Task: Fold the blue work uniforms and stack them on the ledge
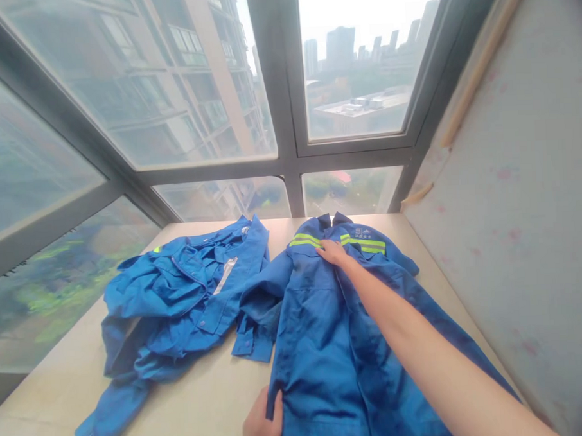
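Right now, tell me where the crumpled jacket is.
In the head view, the crumpled jacket lies on the ledge, left of the spread jacket.

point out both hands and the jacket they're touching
left hand (262,423): head view, middle of hand
right hand (333,252): head view, back of hand
jacket (318,345): head view, front panel

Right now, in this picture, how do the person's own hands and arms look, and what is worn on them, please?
Both the left hand and the right hand are bare, with no gloves. The right forearm is long and slim, with no sleeve, watch or bracelet on the part in view. The left forearm is out of the picture.
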